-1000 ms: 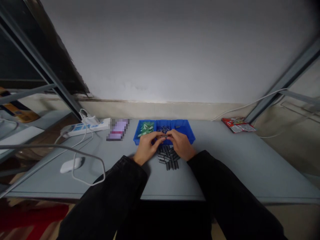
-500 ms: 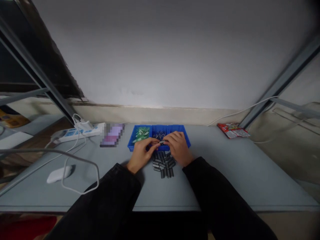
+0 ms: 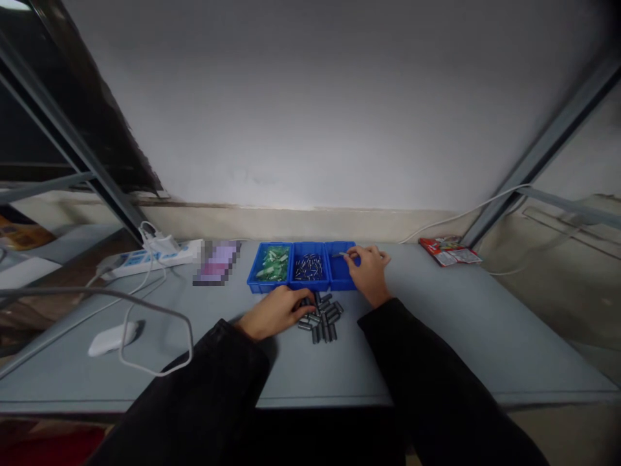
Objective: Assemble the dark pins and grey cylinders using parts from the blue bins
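My left hand point(image 3: 277, 312) is at the near pile of small dark grey cylinders point(image 3: 324, 317), its thumb and curved fingers apart around pieces at the pile's left side. My right hand point(image 3: 369, 272) is raised over the right blue bin point(image 3: 342, 283), thumb and fingertips pinching a small thin grey cylinder point(image 3: 339, 254). To that bin's left, the middle blue bin point(image 3: 310, 285) contains many small shiny metallic pins point(image 3: 309, 266). The left blue bin point(image 3: 251, 279) contains pale pieces in green wrapping point(image 3: 274, 262).
A power strip point(image 3: 145, 260) with plugged-in chargers and a blurred-out phone point(image 3: 217, 262) lie on the left. Nearer are a white earbud case point(image 3: 112, 338) and a looping cable point(image 3: 191, 343). A red packet point(image 3: 449, 251) lies at the right, near a metal frame post point(image 3: 543, 152).
My hands have parted from over the middle bin. The right hand has carried the grey cylinder to the right bin; the left has come down to the cylinder pile.
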`<act>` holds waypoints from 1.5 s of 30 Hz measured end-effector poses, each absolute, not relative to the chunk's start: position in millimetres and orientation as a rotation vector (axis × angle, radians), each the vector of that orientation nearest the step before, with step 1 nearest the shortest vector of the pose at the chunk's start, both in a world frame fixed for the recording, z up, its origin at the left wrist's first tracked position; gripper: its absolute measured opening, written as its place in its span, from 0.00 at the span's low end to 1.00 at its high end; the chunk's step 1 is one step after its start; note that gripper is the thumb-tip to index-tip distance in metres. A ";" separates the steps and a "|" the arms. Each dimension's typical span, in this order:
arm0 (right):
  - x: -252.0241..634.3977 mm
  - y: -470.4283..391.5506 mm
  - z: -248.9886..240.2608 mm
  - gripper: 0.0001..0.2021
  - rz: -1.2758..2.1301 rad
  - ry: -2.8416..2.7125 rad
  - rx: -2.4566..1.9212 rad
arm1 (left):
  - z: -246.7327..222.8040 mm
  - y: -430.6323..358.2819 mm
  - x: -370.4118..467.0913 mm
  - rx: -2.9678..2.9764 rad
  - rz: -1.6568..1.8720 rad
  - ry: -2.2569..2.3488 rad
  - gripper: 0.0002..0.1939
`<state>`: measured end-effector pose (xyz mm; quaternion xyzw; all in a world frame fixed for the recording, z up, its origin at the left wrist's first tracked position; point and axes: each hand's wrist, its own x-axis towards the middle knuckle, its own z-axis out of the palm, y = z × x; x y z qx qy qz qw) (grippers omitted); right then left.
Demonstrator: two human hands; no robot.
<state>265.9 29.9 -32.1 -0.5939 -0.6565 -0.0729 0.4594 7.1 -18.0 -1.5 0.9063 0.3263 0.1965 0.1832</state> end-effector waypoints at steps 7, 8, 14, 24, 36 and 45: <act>267.0 31.8 -35.5 0.10 -0.129 -1.658 -1.418 | -6.3 -17.5 7.3 2.574 0.572 1.002 0.10; 267.0 31.6 -35.0 0.10 -0.111 -1.676 -1.426 | -6.5 -17.3 7.1 2.569 0.563 1.015 0.11; 265.0 30.0 -32.3 0.09 -0.077 -1.710 -1.484 | -5.9 -18.1 6.2 2.578 0.496 1.072 0.14; 264.1 30.4 -31.6 0.09 -0.058 -1.731 -1.553 | -4.2 -16.9 6.4 2.641 0.464 1.017 0.09; 262.7 27.6 -27.4 0.09 -0.052 -1.753 -1.617 | -2.8 -16.6 6.3 2.691 0.407 0.977 0.12; 245.2 9.2 -10.2 0.08 -0.202 -1.769 -1.275 | 5.6 -21.0 9.2 2.579 0.623 1.016 0.12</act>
